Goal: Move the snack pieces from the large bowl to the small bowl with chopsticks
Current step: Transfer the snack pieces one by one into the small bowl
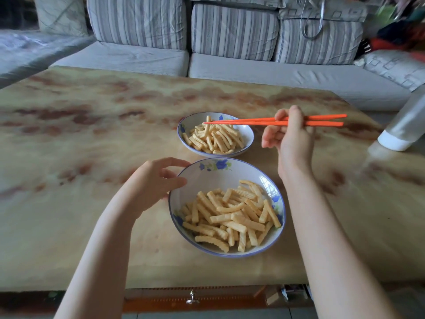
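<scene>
Striped sofa [230, 35] cushions fill the background behind a marbled table [92, 134], where the two bowls sit close together, the small bowl [247, 132] just beyond the large bowl [220, 176].

The right hand [292, 134] pinches the chopsticks [253, 122] between thumb and curled fingers. Their tips are pressed together on one upright snack piece [208, 120] above the far side of the small bowl. The left hand [151, 180] holds the large bowl's rim, thumb and curved fingers on its left edge.

The likely trouble is the grip. The piece is held only near its top end, so it could swivel or slip. Since it hangs near the far rim, a careless release may send it onto the table. The heap [216, 139] in the small bowl already sits high, so another piece might roll off it.

Counted: two bowls, two chopsticks, two hands and one white-capped bottle [404, 125] at the right edge. One piece is held. The snack pieces [230, 219] left in the large bowl are too many to count.
</scene>
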